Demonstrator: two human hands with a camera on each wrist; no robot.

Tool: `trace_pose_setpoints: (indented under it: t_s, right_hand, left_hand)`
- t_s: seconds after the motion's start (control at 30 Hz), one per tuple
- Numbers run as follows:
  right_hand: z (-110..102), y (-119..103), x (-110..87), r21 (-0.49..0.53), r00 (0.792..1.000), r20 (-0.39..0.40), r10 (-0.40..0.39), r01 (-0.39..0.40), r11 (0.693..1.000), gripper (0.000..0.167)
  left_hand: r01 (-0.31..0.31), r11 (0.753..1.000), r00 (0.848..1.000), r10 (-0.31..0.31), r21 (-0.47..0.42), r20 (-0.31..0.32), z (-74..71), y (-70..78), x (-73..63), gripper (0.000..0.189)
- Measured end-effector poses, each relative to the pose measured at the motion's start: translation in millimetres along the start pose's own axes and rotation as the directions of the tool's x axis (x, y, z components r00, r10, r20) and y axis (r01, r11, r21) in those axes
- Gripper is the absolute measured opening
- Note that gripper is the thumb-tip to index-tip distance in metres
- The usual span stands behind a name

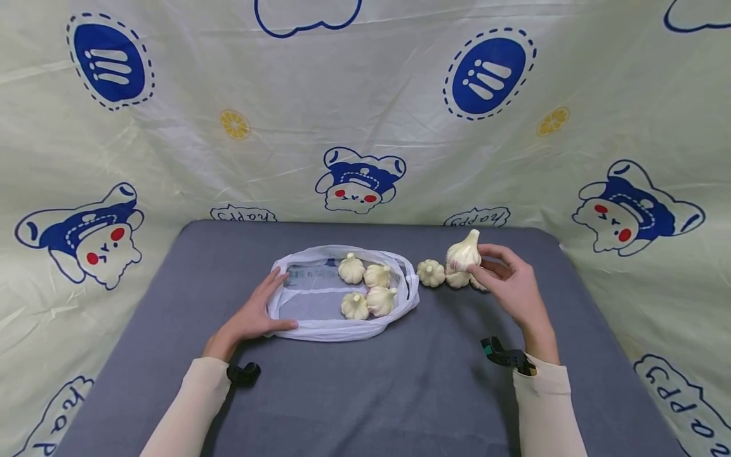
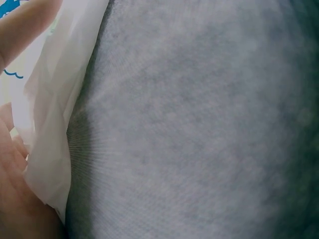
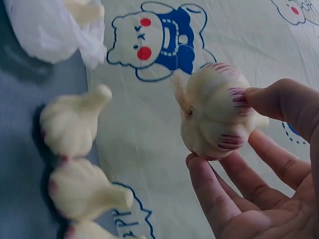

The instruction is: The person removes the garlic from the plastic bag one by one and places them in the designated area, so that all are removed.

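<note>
A white plastic bag [image 1: 342, 330] lies with its mouth spread wide, and several garlic bulbs [image 1: 354, 306] sit inside toward its right end. My left hand [image 1: 254, 311] holds the bag's left rim, thumb and fingers spread apart over the edge. In the left wrist view, white plastic [image 2: 55, 109] lies against the hand. My right hand [image 1: 514, 285] pinches a garlic bulb [image 1: 464, 252] between thumb and fingers, raised above the table. Its roots and purple streaks face the right wrist camera. Below it, right of the bag, more garlic bulbs [image 1: 431, 273] stand in a row, partly hidden.
A grey cloth [image 1: 365, 393] covers the table. Behind and beside it hangs a pale printed curtain [image 1: 365, 95] with blue cartoon figures. Black straps with camera mounts [image 1: 505, 355] sit on both wrists.
</note>
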State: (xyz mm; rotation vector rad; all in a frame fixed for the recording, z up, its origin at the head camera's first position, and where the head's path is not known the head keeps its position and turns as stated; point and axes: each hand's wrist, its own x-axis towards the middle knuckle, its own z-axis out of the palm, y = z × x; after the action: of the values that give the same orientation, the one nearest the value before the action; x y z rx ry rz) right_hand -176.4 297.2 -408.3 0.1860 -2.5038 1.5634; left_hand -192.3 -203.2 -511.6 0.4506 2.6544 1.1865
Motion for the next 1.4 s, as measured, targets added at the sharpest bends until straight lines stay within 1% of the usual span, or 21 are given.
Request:
trace_pose_setpoints:
  t_s: [0.23, 0.5, 0.63, 0.8, 0.93, 1.03, 1.2, 1.4]
  right_hand:
    - [-21, 8, -1.9, -0.074, 0.998, -0.062, 0.03, -0.035, 0.997, 0.052]
    - [-40, 14, -2.7, -0.094, 0.99, -0.138, 0.035, -0.049, 0.994, 0.048]
    - [-49, 20, -2.6, -0.074, 0.986, -0.163, 0.025, -0.038, 0.997, 0.044]
    - [-61, 34, -2.4, -0.014, 0.982, -0.188, 0.031, -0.034, 0.999, 0.041]
    - [-68, 45, -3.9, -0.03, 0.975, -0.215, 0.06, -0.068, 0.997, 0.041]
    - [-72, 50, -5.3, -0.057, 0.967, -0.233, 0.102, -0.119, 0.991, 0.043]
    - [-77, 62, -7.1, -0.076, 0.958, -0.231, 0.168, -0.19, 0.979, 0.05]
    - [-82, 84, -7.5, -0.029, 0.961, -0.194, 0.199, -0.208, 0.978, 0.045]
  left_hand:
    - [0.0, 1.0, 1.0, 0.0, -0.011, -0.003, -0.5, 1.5, -0.4, 0.111]
    - [-0.005, 1.0, 1.0, 0.005, -0.006, -0.014, -0.5, -0.4, 0.7, 0.111]
    - [-0.005, 1.0, 1.0, 0.004, -0.004, -0.015, -0.5, -1.1, 0.7, 0.111]
    - [-0.008, 1.0, 1.0, 0.009, 0.0, -0.019, -0.7, -1.0, 0.5, 0.111]
    - [-0.011, 1.0, 1.0, 0.011, 0.003, -0.022, -0.7, -0.7, 1.0, 0.111]
    - [-0.014, 1.0, 1.0, 0.014, 0.005, -0.024, -0.7, -0.9, 1.4, 0.111]
    - [-0.016, 1.0, 0.999, 0.016, 0.004, -0.028, -0.5, -1.9, 1.4, 0.111]
    - [-0.005, 1.0, 1.0, 0.005, 0.002, -0.024, 0.1, -2.0, 1.7, 0.111]
